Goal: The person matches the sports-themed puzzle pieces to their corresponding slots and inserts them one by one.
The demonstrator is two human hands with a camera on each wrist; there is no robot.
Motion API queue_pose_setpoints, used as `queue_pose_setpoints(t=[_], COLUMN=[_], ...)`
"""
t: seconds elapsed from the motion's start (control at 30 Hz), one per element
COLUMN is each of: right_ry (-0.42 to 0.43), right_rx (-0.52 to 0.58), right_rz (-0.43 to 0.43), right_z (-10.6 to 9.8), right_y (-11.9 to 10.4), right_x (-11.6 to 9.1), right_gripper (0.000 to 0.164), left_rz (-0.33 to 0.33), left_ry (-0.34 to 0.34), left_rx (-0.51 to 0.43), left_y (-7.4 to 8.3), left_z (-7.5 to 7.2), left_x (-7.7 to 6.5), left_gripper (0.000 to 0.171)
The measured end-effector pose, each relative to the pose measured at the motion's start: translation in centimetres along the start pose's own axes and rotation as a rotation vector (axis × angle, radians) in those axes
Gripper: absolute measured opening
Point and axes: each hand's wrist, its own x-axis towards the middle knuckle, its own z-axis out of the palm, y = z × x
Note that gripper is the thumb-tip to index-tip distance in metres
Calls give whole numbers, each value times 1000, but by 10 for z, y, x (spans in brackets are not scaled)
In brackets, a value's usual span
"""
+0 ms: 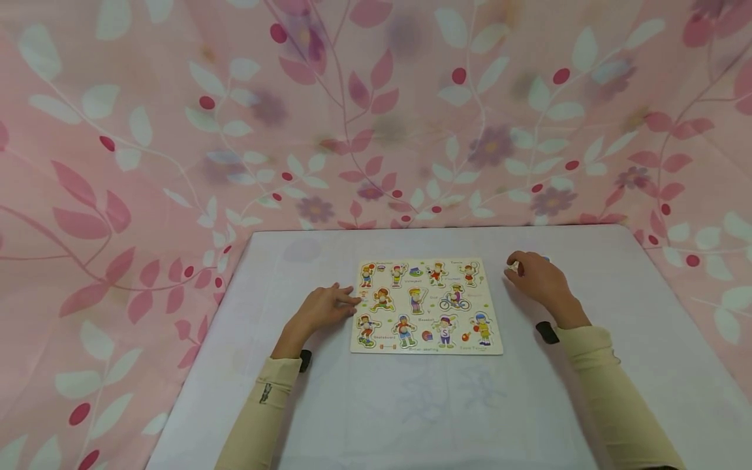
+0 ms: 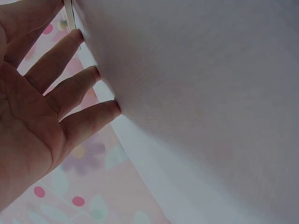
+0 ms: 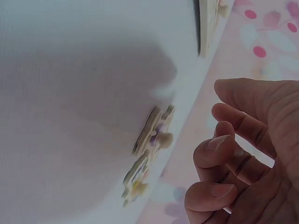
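Observation:
A wooden knob puzzle board point(image 1: 401, 303) with pictures of children at sports lies flat on the white table. My left hand point(image 1: 326, 307) is at the board's left edge with its fingers spread. In the left wrist view, the fingertips point(image 2: 114, 108) rest on the tablecloth. To the right of the board, my right hand point(image 1: 537, 277) hovers with its fingers bent, thumb and index slightly apart. Two loose puzzle pieces point(image 3: 152, 133) with round knobs lie on the table near it. The right wrist view shows nothing between the fingers. From above, the hand mostly hides these pieces.
A white cloth covers the table point(image 1: 435, 411). Behind and beside it hangs a pink curtain point(image 1: 376, 130) with leaves and flowers. Black straps point(image 1: 547, 332) sit on both wrists, below cream sleeves.

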Motion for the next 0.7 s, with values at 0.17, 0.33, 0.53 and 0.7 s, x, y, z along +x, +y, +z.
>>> queue_pose_setpoints(t=[0.17,0.33,0.53,0.7], right_ry=[5,-6,-34,-47], right_rx=[16,18,10,8], right_rz=[26,54,82,103], right_z=[-1,-4,-6,-2], right_y=[11,18,23,29], right_x=[4,6,7,7], right_gripper=[27,27,31,31], left_rz=[-3,-1,10,28], left_ry=[-6,-5,-5,-5], left_rx=[-5,3,9,12], left_y=[1,1,1,2], left_z=[-1,-2,-2,-3], left_x=[0,-1,0,0], left_gripper=[31,30,30,30])
